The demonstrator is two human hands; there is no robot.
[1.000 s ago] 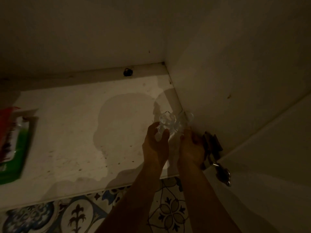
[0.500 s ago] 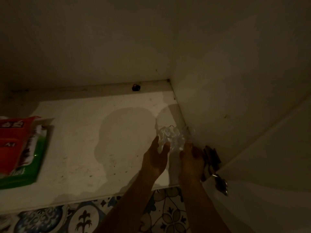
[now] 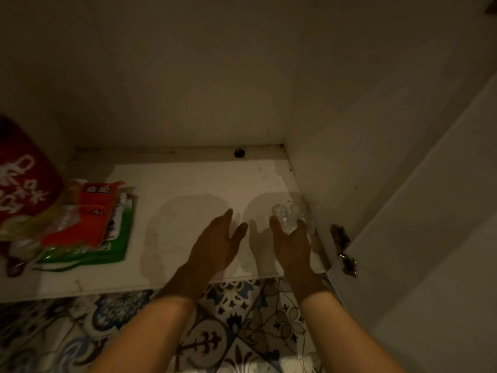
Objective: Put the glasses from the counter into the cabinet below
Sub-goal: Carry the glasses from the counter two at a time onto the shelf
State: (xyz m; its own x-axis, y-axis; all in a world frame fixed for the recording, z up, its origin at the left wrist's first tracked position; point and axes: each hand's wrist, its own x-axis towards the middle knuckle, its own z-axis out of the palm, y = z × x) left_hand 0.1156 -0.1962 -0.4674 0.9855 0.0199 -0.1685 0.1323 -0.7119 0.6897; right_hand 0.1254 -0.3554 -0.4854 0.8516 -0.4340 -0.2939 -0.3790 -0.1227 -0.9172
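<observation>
I look into a dim white cabinet; its shelf floor (image 3: 193, 184) is bare in the middle. Clear glass (image 3: 286, 218), blurred, sits near the right wall, one glass or two I cannot tell. My right hand (image 3: 291, 244) is at the glass with thumb and fingers around its near side. My left hand (image 3: 215, 242) hovers over the shelf to the left of the glass, fingers straight and spread, holding nothing.
Red, orange and green food packets (image 3: 88, 227) lie on the shelf's left side, beside a red bag (image 3: 21, 181). The open cabinet door (image 3: 430, 238) with its metal hinge (image 3: 343, 247) stands on the right. Patterned floor tiles (image 3: 236, 324) lie below the shelf edge.
My left hand has let go of the glass and moved left, fingers now spread. The view has shifted so that more of the packets on the left shows.
</observation>
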